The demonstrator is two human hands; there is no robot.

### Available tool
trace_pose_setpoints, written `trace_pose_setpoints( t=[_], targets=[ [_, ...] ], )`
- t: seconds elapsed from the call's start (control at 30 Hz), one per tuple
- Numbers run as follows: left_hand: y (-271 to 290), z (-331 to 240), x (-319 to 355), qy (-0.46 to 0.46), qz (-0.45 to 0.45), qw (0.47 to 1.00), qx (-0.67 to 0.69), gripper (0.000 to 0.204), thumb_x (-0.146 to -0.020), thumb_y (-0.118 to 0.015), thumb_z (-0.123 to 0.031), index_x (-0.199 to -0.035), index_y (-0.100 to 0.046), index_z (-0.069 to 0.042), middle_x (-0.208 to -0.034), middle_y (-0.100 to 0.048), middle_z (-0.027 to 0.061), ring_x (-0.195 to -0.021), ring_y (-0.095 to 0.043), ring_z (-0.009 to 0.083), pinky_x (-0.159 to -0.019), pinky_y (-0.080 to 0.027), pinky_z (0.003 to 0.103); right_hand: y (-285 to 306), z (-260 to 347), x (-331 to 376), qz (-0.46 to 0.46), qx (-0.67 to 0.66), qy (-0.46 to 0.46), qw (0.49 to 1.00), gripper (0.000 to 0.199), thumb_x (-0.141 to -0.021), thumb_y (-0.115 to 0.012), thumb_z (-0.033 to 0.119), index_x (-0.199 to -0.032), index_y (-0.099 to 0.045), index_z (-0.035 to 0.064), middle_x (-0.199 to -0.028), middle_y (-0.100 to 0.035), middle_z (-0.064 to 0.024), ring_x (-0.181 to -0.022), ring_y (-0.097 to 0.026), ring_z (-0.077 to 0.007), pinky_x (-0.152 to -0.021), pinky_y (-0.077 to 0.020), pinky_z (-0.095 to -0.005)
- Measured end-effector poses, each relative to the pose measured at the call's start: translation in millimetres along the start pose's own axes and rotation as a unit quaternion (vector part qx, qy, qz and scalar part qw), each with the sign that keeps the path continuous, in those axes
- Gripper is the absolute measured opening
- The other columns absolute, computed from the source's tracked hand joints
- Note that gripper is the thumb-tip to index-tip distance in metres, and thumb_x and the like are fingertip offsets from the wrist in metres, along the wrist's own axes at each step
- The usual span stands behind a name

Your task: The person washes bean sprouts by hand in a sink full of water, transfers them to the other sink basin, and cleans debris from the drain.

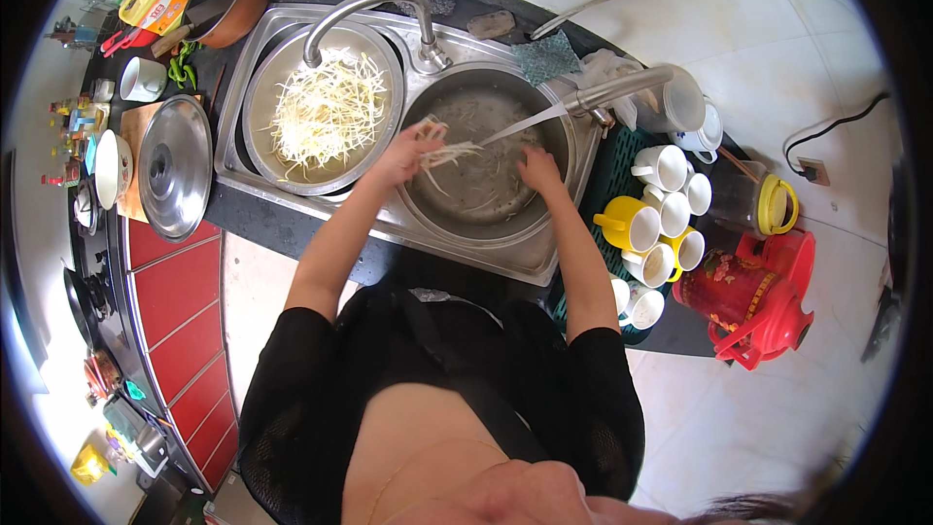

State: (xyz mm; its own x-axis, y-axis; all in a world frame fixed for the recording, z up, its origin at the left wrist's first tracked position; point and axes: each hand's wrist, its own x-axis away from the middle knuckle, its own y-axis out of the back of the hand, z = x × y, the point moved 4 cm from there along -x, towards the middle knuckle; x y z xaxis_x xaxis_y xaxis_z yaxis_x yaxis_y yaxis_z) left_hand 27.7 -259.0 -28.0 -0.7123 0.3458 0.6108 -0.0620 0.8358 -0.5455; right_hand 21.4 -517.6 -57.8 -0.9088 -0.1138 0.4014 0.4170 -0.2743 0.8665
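Observation:
My left hand [403,155] is closed around a small bunch of bean sprouts [450,153] above the left side of the water-filled round sink bowl [424,204]. My right hand [539,170] reaches into the same bowl near its right wall. Its fingers curl downward, and what they hold, if anything, is too small to make out. Loose sprouts float in the water [476,185], into which a stream runs from the right faucet [622,87]. In the left bowl sits a wide metal basin [260,136] with a large heap of bean sprouts [330,112].
A curved faucet [364,2] arches over the metal basin. White and yellow mugs [643,229] crowd a green rack [622,154] at right, beside a red thermos [743,301]. At left are a metal lid [175,167], green peppers [182,66] and a brown pot [238,2].

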Motion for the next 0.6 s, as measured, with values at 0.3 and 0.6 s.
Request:
trace_pose_setpoints(
  t=[0.3, 0.6],
  targets=[
    [144.9, -145.8, 103.0, -0.203, -0.34, 0.756, -0.521, 0.034, -0.073, -0.061, -0.012, -0.104, -0.05, -0.006, -0.102, -0.052, 0.0154, -0.091, -0.052, 0.026, -0.074, -0.044, 0.034, -62.4, 13.8, 40.7, 0.302, 0.215, 0.068, 0.926, 0.024, -0.067, -0.059, 0.018, -0.088, -0.062, 0.0074, -0.096, -0.059, -0.0121, -0.092, -0.053, -0.0274, -0.075, -0.043, -0.0372],
    [51.3, -115.9, 74.5, -0.332, -0.254, 0.718, -0.556, 0.013, -0.078, -0.05, 0.0, -0.089, -0.056, -0.002, -0.079, -0.06, 0.0112, -0.071, -0.058, 0.0175, -0.066, -0.045, 0.027, -57.0, 18.1, 23.2, 0.327, -0.058, 0.128, 0.935, 0.017, -0.071, -0.057, 0.016, -0.084, -0.06, 0.0042, -0.08, -0.059, -0.0162, -0.075, -0.056, -0.0317, -0.067, -0.0439, -0.0377]
  ],
)
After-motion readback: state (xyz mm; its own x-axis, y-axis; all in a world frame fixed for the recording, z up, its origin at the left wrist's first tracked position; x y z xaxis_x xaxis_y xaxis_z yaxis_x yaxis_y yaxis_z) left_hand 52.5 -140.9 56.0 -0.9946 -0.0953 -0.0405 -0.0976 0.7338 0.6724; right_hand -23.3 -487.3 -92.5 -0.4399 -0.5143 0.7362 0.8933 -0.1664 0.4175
